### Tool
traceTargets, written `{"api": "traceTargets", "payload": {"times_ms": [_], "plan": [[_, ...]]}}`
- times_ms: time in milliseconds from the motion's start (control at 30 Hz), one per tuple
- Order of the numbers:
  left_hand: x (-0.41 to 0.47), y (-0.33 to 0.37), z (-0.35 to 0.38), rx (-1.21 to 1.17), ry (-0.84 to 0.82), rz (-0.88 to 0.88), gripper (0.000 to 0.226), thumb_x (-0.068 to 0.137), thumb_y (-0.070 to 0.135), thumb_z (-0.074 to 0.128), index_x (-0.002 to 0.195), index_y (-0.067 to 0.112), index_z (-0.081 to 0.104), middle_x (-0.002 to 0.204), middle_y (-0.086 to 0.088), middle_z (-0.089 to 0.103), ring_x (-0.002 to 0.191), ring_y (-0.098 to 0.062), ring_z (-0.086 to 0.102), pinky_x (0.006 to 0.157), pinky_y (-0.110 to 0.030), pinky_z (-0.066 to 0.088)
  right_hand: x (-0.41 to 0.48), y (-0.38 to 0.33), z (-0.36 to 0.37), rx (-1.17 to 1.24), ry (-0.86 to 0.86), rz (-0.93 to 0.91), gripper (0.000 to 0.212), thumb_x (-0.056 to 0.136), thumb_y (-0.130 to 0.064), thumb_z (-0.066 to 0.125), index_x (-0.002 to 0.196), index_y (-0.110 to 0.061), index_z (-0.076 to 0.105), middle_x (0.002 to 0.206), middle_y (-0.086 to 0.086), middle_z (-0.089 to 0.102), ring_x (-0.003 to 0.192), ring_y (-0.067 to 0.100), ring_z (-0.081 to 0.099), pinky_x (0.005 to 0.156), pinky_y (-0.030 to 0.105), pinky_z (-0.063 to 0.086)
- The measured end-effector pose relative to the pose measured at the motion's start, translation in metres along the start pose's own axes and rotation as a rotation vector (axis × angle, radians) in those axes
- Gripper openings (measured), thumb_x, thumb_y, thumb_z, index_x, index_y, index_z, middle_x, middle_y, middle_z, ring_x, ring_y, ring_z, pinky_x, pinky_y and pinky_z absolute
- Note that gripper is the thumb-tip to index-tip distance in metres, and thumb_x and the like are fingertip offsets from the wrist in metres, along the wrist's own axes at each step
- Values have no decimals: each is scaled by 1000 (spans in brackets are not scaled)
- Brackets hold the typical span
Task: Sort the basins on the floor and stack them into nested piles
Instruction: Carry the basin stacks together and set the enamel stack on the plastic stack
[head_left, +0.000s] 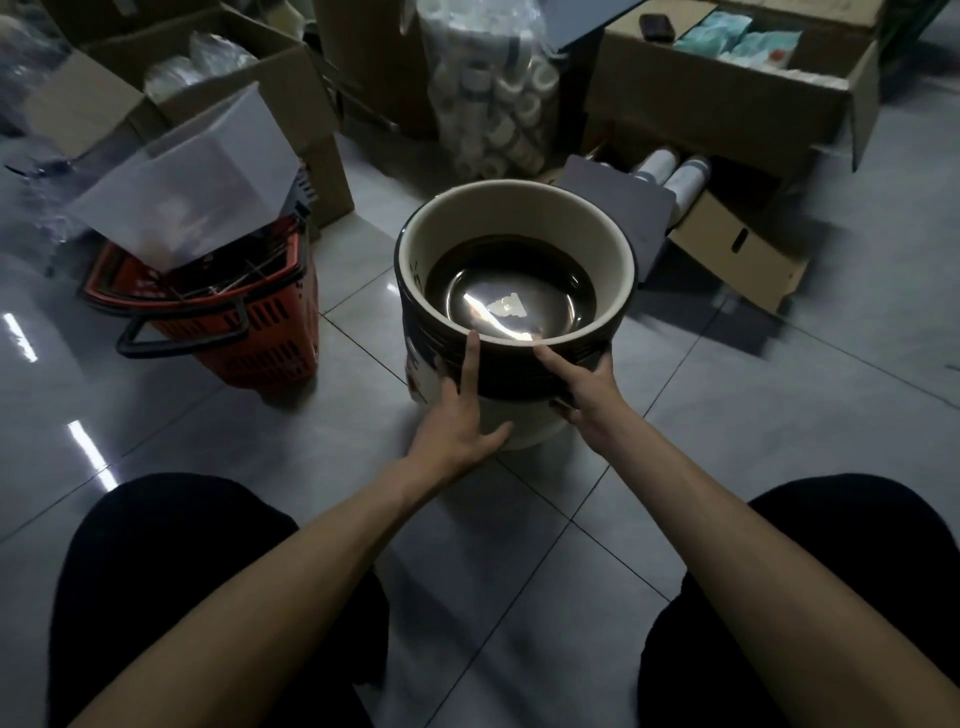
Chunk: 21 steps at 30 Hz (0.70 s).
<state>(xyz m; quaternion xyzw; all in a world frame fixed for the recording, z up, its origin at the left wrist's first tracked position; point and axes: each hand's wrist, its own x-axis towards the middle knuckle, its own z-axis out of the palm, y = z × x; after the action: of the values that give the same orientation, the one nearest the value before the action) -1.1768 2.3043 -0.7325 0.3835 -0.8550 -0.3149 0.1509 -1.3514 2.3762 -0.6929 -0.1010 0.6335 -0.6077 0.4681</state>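
Glossy grey tile floor (779, 415); cardboard boxes (675, 104) across top of frame, red basket (234, 317) at left. Nested pile of basins (519, 208) stands on floor at centre, dark rims stacked, cream wall inside. Left hand (462, 415) flat against near wall, fingers straight, fingertip at rim. Right hand (582, 389) grips pile's near right side, thumb on rim.

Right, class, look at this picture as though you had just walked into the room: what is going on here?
A person has both hands on a stack of nested basins on a tiled floor. The left hand presses flat against its near side. The right hand is on the side too, with one finger along the rim. The stack appears to stand upright, with a red basket to its left and open cardboard boxes behind.
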Motion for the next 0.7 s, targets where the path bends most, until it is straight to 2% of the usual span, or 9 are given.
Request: {"api": "traceTargets", "payload": {"times_ms": [100,167,233,300,400,467,600,700], "plan": [[3,6,-5,-156,120,-13,102,87,32,73,155,48,-1,163,-10,20,144,-33,37,101,-55,51,-2,0,-9,-71,17,27,99,72,-32,90,152,-37,31,144,-3,52,127,27,51,105,53,48],[12,8,-8,-313,228,-131,92,83,39,71,150,51,9,158,-5,32,140,-30,42,102,-55,50,-2,-3,-15,-188,71,-22,83,79,-32,85,149,-29,39,141,-3,54,126,24,51,106,53,48],[25,6,-12,-492,289,-300,99,74,57,69,151,53,6,159,-2,34,141,-28,42,107,-57,46,0,-12,-19,-320,122,-98,79,81,-35,82,148,-28,41,139,-5,57,125,20,53,105,50,49],[39,1,-15,-588,263,-406,102,67,73,70,149,56,11,160,2,34,143,-27,39,109,-59,43,5,-25,-23,-369,146,-133,74,80,-37,80,144,-28,43,133,-6,59,120,19,58,102,48,52],[59,-11,-7,-657,193,-500,112,45,94,66,141,66,16,159,7,33,145,-29,35,107,-64,40,15,-46,-25,-315,131,-93,47,86,-31,75,127,-22,53,116,-5,64,107,17,65,98,46,56],[71,-18,5,-663,201,-544,114,40,98,63,137,73,7,161,7,30,147,-31,32,107,-65,37,22,-54,-23,-279,131,-27,38,92,-26,70,125,-19,53,117,-1,65,104,16,65,95,44,57],[72,-14,11,-683,216,-567,102,56,88,64,137,73,3,163,8,23,149,-33,27,108,-66,36,40,-60,-17,-241,199,57,41,92,-23,65,129,-17,48,121,8,64,104,23,66,86,48,60],[71,-21,10,-695,195,-553,112,46,98,59,139,71,3,164,11,22,149,-32,26,108,-66,35,48,-58,-10,-175,233,136,42,94,-25,57,133,-17,45,113,10,60,95,26,61,87,52,58]]}}
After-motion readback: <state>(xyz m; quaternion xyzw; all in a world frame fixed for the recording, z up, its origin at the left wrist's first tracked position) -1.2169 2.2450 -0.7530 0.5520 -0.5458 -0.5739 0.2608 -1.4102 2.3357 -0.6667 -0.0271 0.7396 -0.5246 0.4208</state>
